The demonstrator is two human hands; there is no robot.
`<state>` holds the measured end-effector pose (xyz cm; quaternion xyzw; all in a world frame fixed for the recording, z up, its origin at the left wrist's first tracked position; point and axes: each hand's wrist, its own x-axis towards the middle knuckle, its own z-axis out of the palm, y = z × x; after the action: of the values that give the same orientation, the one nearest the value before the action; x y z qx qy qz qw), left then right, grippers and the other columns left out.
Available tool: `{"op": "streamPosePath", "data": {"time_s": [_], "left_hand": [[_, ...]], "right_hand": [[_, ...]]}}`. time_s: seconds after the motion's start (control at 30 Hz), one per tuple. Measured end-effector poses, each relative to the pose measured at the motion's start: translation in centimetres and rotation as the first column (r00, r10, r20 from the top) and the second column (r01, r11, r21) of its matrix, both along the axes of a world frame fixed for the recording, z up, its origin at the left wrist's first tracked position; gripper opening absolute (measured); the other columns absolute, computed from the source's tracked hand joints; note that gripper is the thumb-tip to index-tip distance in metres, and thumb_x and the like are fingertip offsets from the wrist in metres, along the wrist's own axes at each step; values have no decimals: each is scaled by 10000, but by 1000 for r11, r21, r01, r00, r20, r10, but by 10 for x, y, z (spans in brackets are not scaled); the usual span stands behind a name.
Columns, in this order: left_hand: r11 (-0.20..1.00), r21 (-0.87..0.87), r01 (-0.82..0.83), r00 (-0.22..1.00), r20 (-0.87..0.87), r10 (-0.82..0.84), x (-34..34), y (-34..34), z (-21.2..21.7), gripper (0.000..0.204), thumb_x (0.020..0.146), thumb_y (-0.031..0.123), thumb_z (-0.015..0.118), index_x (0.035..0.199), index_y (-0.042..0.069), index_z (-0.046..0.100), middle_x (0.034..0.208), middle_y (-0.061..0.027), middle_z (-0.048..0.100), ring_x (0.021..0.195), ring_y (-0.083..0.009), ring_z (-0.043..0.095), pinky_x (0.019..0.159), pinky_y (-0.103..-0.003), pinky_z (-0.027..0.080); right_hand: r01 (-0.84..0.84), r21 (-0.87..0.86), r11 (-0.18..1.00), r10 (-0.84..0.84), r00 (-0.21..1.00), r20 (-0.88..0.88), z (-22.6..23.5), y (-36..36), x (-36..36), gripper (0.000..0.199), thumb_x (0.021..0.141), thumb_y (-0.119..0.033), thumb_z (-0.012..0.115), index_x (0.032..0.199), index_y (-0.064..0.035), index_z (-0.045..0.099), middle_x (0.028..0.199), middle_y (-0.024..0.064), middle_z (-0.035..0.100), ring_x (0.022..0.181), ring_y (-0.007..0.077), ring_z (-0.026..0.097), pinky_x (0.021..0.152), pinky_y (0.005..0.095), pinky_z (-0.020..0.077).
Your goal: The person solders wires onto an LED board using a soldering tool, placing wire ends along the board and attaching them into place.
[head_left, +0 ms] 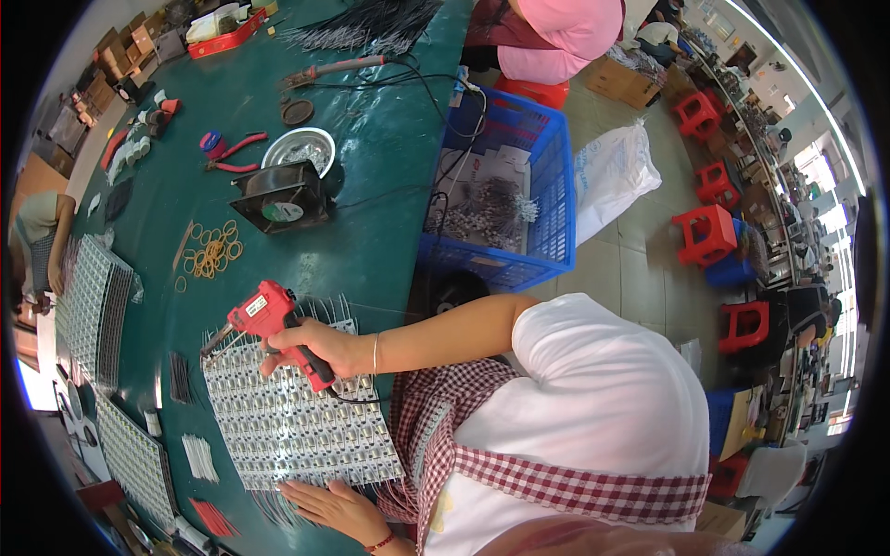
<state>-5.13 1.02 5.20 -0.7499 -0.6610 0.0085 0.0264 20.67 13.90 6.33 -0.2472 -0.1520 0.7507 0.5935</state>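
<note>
A: Start closest in. How are the hands?
B: The left hand (329, 508) lies flat, fingers extended, at one edge of the panel of small circuit boards (297, 417), by its thin wires. I can't tell whether it presses down. The right hand (315, 347) is wrapped round the handle of a red soldering gun (262, 310).
A: And the panel under that grip?
B: On the green table (371, 250), directly below the gun's handle. The gun's tip points at a far corner; contact isn't clear.
A: Beyond?
B: Tan rubber bands (215, 250), then a black fan (278, 196) with a metal bowl (326, 148) just behind. Farther off, red stools (705, 232) stand on the floor.
</note>
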Motion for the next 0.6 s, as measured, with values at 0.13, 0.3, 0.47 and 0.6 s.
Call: {"op": "streamPosePath", "data": {"time_s": [0.13,0.3,0.47,0.6], "left_hand": [[999,44,18,995,100,-22,4,-11,12,699,999,483,255,1443,-57,245,1503,-246,241,1404,-391,207,1149,-489,159],[998,5,-56,981,187,54,-10,-39,22,743,995,505,255,1417,-106,262,1497,-286,217,1397,-431,202,1141,-522,152],[926,-282,-251,967,-104,231,-12,-62,97,766,967,449,368,1456,-91,132,1529,-282,129,1432,-404,126,1107,-609,126],[947,-120,-296,944,113,310,2,-37,114,763,957,458,384,1455,-78,167,1517,-307,125,1419,-435,136,1097,-622,139]], "right_hand": [[23,4,1000,-23,1000,-10,-7,2,-1,235,879,-263,605,994,-68,539,890,115,687,855,130,652,569,241,424],[2,-19,1000,-2,1000,-26,-9,3,-8,229,881,-255,602,1005,-75,532,899,113,684,840,129,654,568,240,419],[35,7,999,-35,997,-73,-6,0,-6,229,874,-237,610,1013,-73,530,891,91,659,863,145,656,727,252,438],[-3,-64,998,2,1000,-24,7,-3,4,249,867,-222,626,1022,-54,528,900,63,617,871,171,656,824,282,448]]}}
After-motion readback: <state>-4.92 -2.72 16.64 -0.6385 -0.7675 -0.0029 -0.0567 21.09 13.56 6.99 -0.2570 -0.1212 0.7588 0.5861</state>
